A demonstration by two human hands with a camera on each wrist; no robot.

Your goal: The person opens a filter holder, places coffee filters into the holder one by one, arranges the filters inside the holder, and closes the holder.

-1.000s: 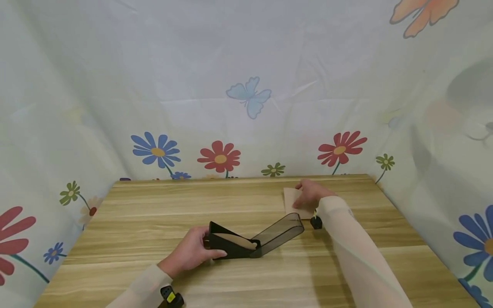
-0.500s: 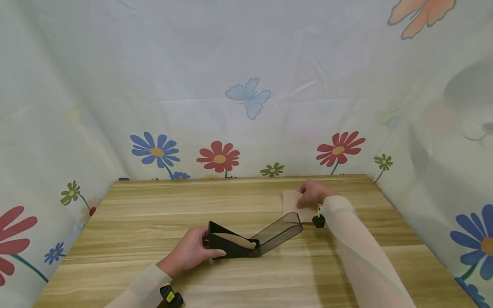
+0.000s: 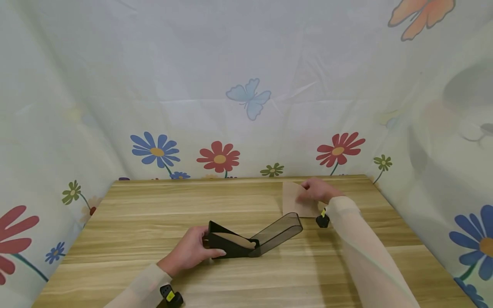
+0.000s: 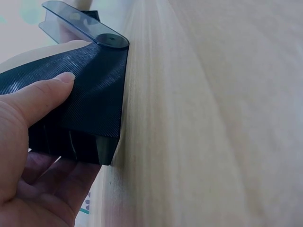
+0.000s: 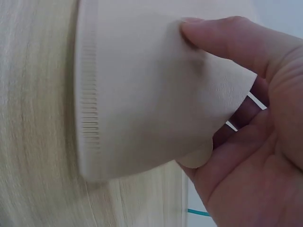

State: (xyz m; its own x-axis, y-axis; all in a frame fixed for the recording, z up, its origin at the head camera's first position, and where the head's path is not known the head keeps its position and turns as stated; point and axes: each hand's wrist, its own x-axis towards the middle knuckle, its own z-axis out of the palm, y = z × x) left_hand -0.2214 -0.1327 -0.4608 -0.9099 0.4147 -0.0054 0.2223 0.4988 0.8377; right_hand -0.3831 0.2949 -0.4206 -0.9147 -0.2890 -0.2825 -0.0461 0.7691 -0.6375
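In the head view, my left hand grips the rear end of a black filter holder, thumb along its near side and fingers around the back. Its smoky see-through lid is swung up to the right. Tan coffee filters show in the open top. Farther back on the right, my right hand pinches a tan paper coffee filter. The right wrist view shows this filter's crimped seam, with the thumb on its face and the other fingers behind.
The wood-grain table spans the area under both hands. A white curtain printed with flowers and butterflies hangs along its back and sides. The raised lid lies between the holder and the right hand.
The right hand has shifted slightly right, and the coffee filter in it has dipped, then risen and tilted up. The left hand and filter holder have stayed in place.
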